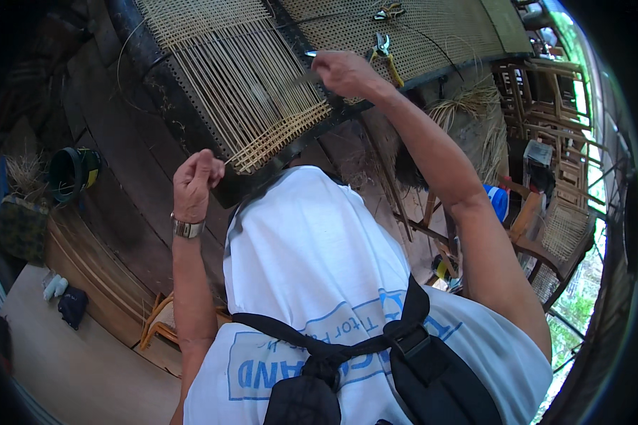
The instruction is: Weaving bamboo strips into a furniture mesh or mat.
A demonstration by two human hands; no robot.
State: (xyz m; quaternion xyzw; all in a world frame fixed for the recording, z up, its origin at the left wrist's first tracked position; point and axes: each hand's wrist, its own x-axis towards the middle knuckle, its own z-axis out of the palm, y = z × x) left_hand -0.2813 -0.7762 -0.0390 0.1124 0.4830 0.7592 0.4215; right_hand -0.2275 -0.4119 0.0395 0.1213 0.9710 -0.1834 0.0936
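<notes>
A panel of half-woven cane strands [234,74] is stretched on a dark frame with rows of small holes [184,88]. Close to its near left corner, my left hand [193,185] is closed in a pinch on the end of a thin cane strand. My right hand [347,74] is closed above the panel's right edge. A small bright tip pokes out by its fingers, and a blurred greyish strip shows below them; I cannot make out the thing held. Tightly woven rows [283,138] run along the panel's near edge.
Yellow-handled pruning shears [386,60] and pliers [389,11] lie on a finished cane panel [432,35] at the right. Bundled cane [475,106] hangs beyond my right arm, near stacked chair frames [556,99]. A green bucket [66,176] stands at the left.
</notes>
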